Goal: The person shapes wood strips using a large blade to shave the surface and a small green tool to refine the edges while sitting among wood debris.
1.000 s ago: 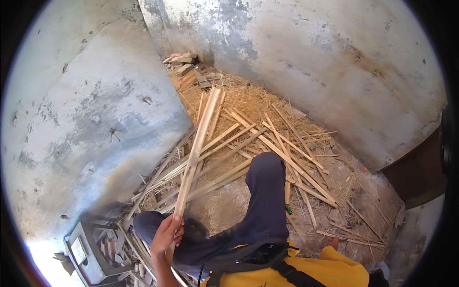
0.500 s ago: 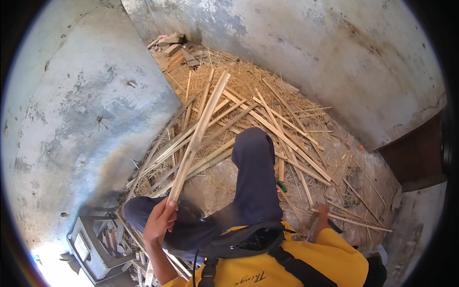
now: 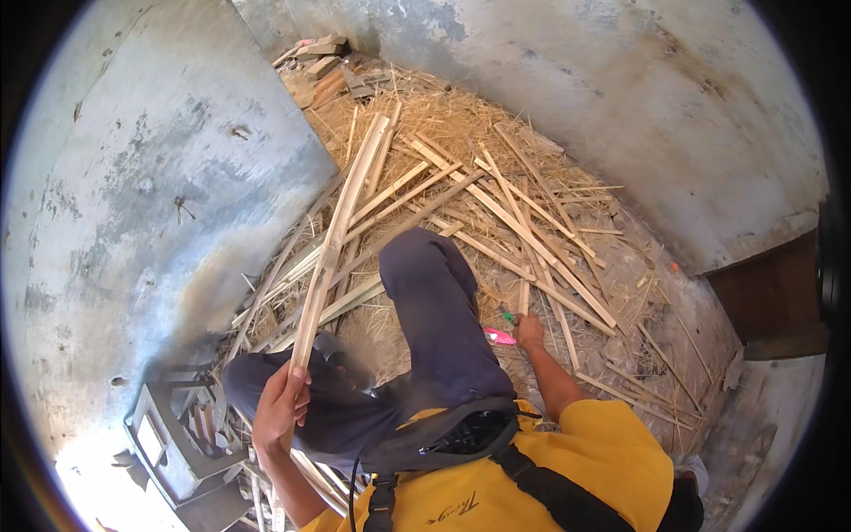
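Observation:
My left hand (image 3: 282, 403) is closed round the near end of a long, pale split-wood strip (image 3: 337, 239). The strip slants up and away over the pile, its inner face looking slightly hollowed. Past my raised knee (image 3: 425, 266), my right hand (image 3: 529, 332) reaches down to the floor. At its fingertips is a small green object (image 3: 507, 315), apparently pinched; its exact kind is too small to make out. Just left of those fingers lies a bright pink item (image 3: 499, 336), partly beside my leg.
Many loose wooden strips (image 3: 558, 257) lie crossed over straw (image 3: 443, 106) on the dirt floor. Weathered walls stand left and right. Bricks (image 3: 324, 66) are heaped in the far corner. A grey metal-framed box (image 3: 182, 443) sits at the lower left, a dark recess (image 3: 771, 297) at the right.
My right hand has moved forward and left from the lower right to the green object, which has shifted slightly. My raised knee and the strip in my left hand have swung left.

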